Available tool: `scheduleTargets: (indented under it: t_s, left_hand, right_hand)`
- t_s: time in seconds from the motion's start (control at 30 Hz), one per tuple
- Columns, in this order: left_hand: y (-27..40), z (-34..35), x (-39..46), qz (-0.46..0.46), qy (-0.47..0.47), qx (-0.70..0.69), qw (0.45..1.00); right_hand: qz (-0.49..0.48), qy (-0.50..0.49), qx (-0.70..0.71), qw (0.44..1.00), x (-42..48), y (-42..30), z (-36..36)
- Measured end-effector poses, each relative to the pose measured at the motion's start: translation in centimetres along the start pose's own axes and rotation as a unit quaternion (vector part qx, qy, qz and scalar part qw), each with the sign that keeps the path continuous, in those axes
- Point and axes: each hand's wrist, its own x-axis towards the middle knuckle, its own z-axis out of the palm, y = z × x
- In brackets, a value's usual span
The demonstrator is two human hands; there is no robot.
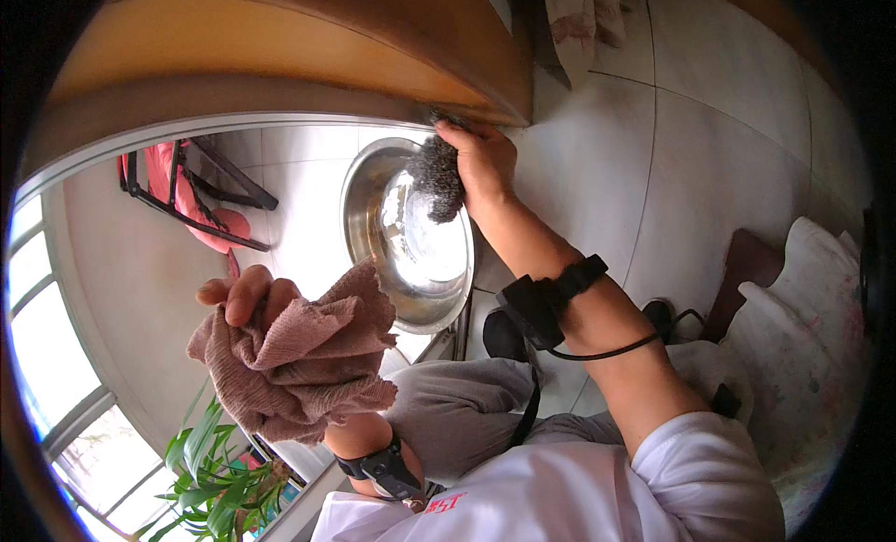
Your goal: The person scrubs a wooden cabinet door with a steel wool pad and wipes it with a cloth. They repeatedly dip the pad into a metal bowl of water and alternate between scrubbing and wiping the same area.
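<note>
A dark grey, fluffy duster or scrubbing mitt [437,175] is gripped in my right hand [486,161], beside the lower edge of a brown and orange wooden panel [315,45]. Under it on the tiled floor is a stainless steel basin [360,262], with bright reflections inside. My left hand [252,297] holds a crumpled brownish-pink cloth [301,360], which hides the palm and thumb side. The cloth hangs nearer the camera than the basin, overlapping its lower left rim in the picture.
A black-framed folding chair [189,213] with pink fabric is at the left. A green potted plant [210,479] stands at the lower left, near a window [56,339]. White cloth with stains [805,332] drapes at the right. More fabric [581,24] hangs at the top.
</note>
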Motion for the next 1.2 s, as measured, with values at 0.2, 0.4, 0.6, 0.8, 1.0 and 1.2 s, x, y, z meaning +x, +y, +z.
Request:
scheduleTargets:
  t_s: [0.2, 0.4, 0.6, 0.8, 1.0, 1.2]
  left_hand:
    - [0.5, -0.2, 0.2, -0.033, -0.007, 0.024, 0.999]
    - [-0.2, -0.5, 0.1, 0.051, 0.028, 0.017, 0.998]
    - [-0.9, -0.9, 1.1, -0.033, -0.028, 0.046, 0.998]
    - [-1.7, -0.4, 1.3, -0.127, -0.023, -0.080, 0.988]
    - [-2.8, -0.4, 2.0, -0.102, -0.022, -0.030, 0.994]
    - [-1.8, -0.9, 2.2, -0.088, 0.018, 0.029, 0.995]
  right_hand:
    - [0.074, 0.012, 0.037, 0.996, 4.0, 3.1, -3.9]
    - [0.048, 0.002, -0.029, 0.998, 6.2, 4.2, -3.8]
    - [0.049, 0.044, 0.021, 0.998, 7.0, 4.3, -2.6]
    - [0.065, 0.019, 0.064, 0.996, 4.6, 3.2, -1.4]
    - [0.002, -0.009, -0.067, 0.998, 1.5, 0.4, 1.4]
    - [0.032, 0.049, -0.066, 0.996, 7.3, 4.9, -2.5]
